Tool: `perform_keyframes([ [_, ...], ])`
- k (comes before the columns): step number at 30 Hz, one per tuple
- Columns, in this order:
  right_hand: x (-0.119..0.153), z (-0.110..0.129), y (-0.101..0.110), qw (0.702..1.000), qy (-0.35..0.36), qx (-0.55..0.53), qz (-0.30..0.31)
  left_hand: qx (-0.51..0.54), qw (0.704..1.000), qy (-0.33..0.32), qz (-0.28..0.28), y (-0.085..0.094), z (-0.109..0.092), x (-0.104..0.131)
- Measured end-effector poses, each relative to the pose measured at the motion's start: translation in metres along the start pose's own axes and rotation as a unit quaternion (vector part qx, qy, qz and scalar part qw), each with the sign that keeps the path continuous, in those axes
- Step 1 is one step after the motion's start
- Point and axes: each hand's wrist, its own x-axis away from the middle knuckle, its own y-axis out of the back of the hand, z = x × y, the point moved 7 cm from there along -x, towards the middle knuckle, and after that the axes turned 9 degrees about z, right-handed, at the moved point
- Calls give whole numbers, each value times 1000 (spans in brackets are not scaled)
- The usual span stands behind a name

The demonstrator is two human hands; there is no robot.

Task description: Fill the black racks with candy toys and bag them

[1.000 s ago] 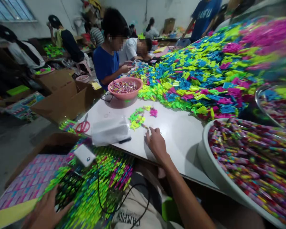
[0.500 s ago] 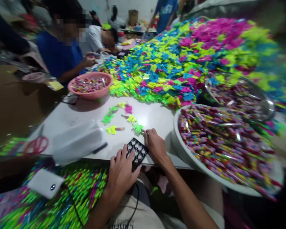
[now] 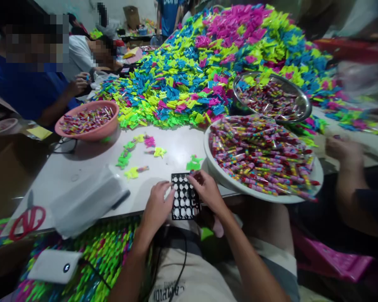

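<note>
A black grid tray (image 3: 184, 197) with pale round cells lies at the table's front edge. My left hand (image 3: 157, 203) is at its left side, with thumb and fingers on the rim. At the tray's upper right corner, my right hand (image 3: 208, 191) has its fingertips pinched together. A green plastic piece (image 3: 194, 162) shows just beyond those fingertips; its near end is hidden by them. On the white table (image 3: 91, 161), a curved row of green pieces (image 3: 125, 156) leads to a magenta piece (image 3: 149, 141). Yellow pieces (image 3: 160, 152) with small wrapped tubes lie nearby.
A white basin (image 3: 316, 174) of wrapped tubes stands right, a metal bowl (image 3: 305, 107) behind it. At left are a pink basin (image 3: 113, 119), plastic bag (image 3: 88, 197), red scissors (image 3: 28, 220) and power bank (image 3: 55, 266). Coloured pieces (image 3: 176, 79) are heaped behind. Other people sit either side.
The view has swung right. The black tray has turned straighter, and my left hand has gone from lying over its corner to its left edge. My right hand and the green piece have moved right.
</note>
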Motion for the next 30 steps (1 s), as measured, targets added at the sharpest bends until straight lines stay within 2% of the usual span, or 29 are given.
perform_keyframes([
  [3,-21,-4,-7,999,-7,-35,-26,41,999,8,25,14,12,-33],
  [8,-33,6,-15,999,0,-4,-43,68,990,-26,119,11,18,-87],
  [12,-31,15,-29,998,1,59,-5,86,967,-16,239,0,26,-121],
  [15,-29,10,-40,996,-17,77,32,102,946,6,308,-5,32,-136],
  [17,-29,4,-45,994,-44,95,41,117,940,21,320,-6,37,-140],
  [19,-29,-3,-47,985,-77,147,40,133,942,28,308,-5,42,-139],
  [23,-29,-10,-49,957,-108,267,45,109,951,7,289,2,42,-125],
  [26,-28,-2,-53,944,-55,322,45,86,951,-34,296,7,34,-109],
  [30,-25,20,-72,916,35,388,96,62,962,-95,249,19,25,-90],
])
